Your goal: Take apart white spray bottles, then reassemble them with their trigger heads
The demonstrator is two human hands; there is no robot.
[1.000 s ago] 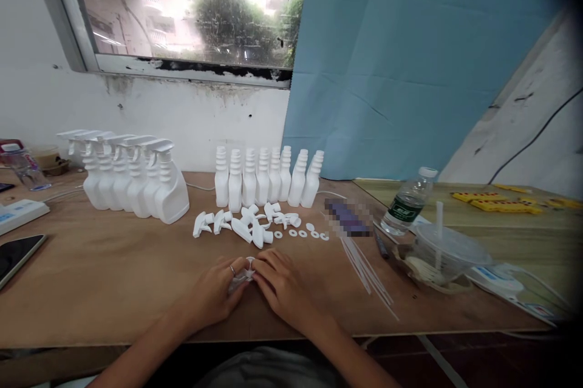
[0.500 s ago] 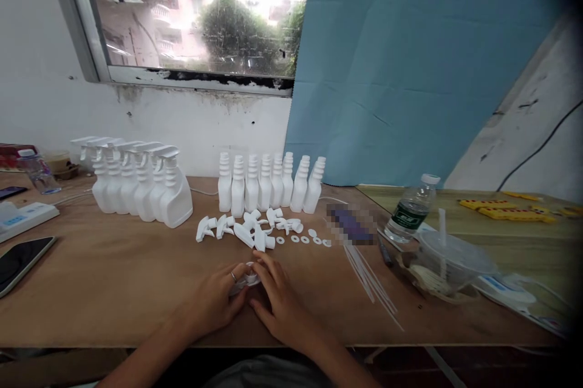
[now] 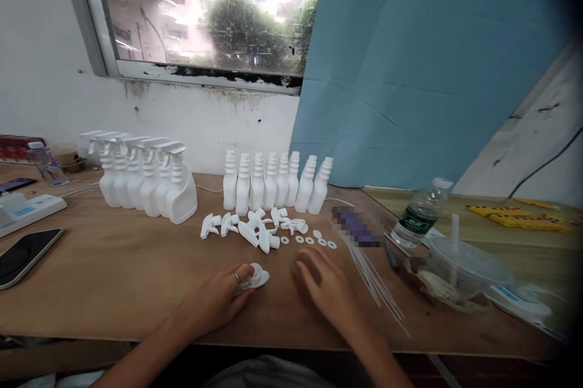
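Note:
My left hand, with a ring on one finger, is closed on a white spray head over the brown tabletop. To its right, my right hand has its fingers apart and holds nothing, just below a row of small white washers. Loose white spray heads lie in a cluster beyond both hands. Behind them stand several white bottles without heads. Farther left is a group of white bottles with spray heads fitted. Thin white tubes lie right of my right hand.
At the right are a water bottle, a lidded plastic bowl, a dark pen-like tool and yellow pieces. On the left lie a phone, a power strip and another plastic bottle.
My right hand has moved away to the right from the spray head, toward the washers. My left hand still holds the spray head. The view has shifted slightly.

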